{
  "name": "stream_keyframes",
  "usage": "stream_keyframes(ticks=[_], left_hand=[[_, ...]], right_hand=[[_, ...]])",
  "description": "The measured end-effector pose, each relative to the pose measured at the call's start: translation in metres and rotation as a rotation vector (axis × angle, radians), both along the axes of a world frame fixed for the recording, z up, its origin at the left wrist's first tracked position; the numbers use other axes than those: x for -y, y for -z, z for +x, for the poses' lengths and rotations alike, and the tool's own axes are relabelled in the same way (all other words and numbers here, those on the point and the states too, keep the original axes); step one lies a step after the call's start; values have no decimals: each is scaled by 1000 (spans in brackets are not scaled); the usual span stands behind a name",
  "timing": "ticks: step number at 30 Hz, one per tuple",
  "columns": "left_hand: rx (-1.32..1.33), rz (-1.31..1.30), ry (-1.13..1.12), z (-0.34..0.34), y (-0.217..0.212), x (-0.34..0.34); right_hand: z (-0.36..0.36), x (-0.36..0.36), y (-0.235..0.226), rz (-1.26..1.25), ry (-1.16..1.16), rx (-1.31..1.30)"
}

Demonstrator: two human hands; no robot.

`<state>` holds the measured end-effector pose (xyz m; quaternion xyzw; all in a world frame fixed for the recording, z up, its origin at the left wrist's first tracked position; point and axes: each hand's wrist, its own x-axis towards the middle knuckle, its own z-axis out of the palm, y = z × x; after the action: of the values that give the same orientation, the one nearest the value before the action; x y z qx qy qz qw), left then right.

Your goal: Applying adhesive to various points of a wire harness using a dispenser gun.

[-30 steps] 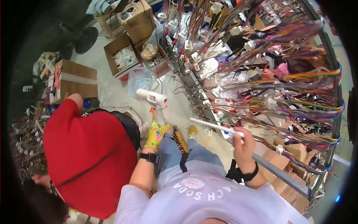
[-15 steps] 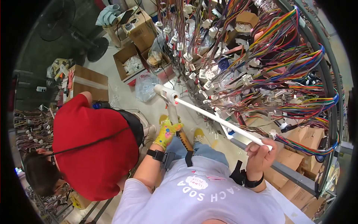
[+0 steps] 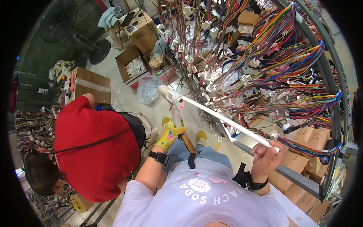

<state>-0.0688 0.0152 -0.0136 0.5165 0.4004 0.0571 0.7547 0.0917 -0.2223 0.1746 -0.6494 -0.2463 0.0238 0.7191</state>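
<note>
Ahead of you hangs a tall metal rack of multicoloured wire bundles with white plastic connectors (image 3: 264,72). At your left, a person in a red shirt (image 3: 94,147) bends over. A long white plastic pipe frame (image 3: 223,119) slants from near the rack's foot up to your right. Your right hand (image 3: 266,157) is clamped around its upper end. Your left hand (image 3: 170,134), in a yellow patterned glove, is closed on its short upright leg below the elbow joint.
</note>
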Motion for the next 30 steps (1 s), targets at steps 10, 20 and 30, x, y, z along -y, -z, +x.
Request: stream_keyframes(ticks=[10, 20, 30], left_hand=[[-7, 24, 30, -1, -3, 0], [-169, 351, 90, -13, 44, -2], [-219, 456, 130, -1, 12, 3]], right_hand=[[-5, 1, 4, -33, -22, -8], [13, 0, -2, -327, -194, 270], [6, 22, 42, -279, -40, -152]])
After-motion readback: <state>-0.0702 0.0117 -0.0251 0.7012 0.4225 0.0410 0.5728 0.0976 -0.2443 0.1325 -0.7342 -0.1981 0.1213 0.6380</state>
